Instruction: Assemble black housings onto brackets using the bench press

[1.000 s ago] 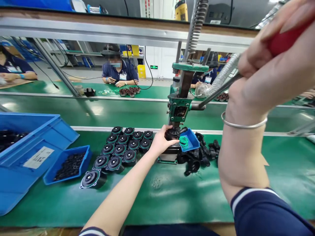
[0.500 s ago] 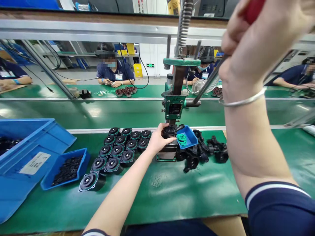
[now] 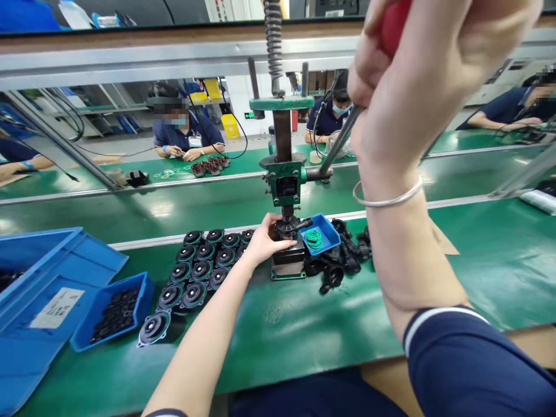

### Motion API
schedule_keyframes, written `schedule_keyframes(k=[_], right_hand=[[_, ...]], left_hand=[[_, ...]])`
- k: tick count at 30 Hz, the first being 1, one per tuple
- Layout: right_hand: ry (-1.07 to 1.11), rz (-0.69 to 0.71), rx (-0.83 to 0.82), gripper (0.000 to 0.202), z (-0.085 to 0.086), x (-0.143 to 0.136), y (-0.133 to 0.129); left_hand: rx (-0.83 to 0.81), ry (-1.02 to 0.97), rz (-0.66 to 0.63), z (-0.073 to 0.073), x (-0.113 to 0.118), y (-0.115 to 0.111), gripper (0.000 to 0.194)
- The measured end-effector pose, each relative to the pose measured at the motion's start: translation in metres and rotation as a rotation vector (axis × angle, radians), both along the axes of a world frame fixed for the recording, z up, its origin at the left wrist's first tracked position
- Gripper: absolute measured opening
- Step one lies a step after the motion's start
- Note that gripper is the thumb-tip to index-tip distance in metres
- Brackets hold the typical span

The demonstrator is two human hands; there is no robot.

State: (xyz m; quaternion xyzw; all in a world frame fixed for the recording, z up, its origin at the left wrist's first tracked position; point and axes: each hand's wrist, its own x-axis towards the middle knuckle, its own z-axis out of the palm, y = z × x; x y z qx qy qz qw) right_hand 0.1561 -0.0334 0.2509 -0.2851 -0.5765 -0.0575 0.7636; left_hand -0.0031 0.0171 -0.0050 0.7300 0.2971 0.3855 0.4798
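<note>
In the middle of the bench stands a green arbor press with a coil spring at its top. Under its ram, on the dark base block, sits a round black plastic housing with a side spout pointing right. My left hand has its thumb and fingers closed around that housing from the left. High at the upper right, my right hand is wrapped around the red knob of the press lever. The ram's lower end meets the top of the housing.
Left of the press are rows of black round motor parts with green rings. Further left are a small blue tray of black pieces and a large blue bin. Right are a blue tray with green rings and black housings. Co-workers sit opposite.
The view has swung right, so the press and bench items appear further left. Both hands keep their holds, on the housing and on the lever knob.
</note>
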Motion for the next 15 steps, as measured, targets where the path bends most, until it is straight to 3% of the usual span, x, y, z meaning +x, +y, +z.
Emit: schedule_keyframes(k=[2, 6, 11, 13, 15], right_hand=[[0.051, -0.127, 0.235, 0.024, -0.003, -0.002, 0.001], [-0.050, -0.066, 0.173, 0.026, -0.002, -0.002, 0.003], [0.081, -0.011, 0.346, 0.020, -0.005, -0.008, -0.005], [0.066, 0.000, 0.301, 0.025, 0.003, -0.004, 0.001], [0.021, 0.041, 0.122, 0.031, 0.012, 0.003, 0.011]], left_hand=[[-0.009, -0.016, -0.009, 0.001, 0.000, 0.000, 0.066], [-0.013, -0.031, -0.031, 0.000, 0.000, 0.001, 0.065], [0.002, -0.038, -0.046, 0.000, -0.001, 0.001, 0.065], [-0.010, -0.029, -0.048, 0.001, -0.002, 0.001, 0.064], [-0.016, -0.021, -0.055, 0.002, -0.003, 0.002, 0.064]])
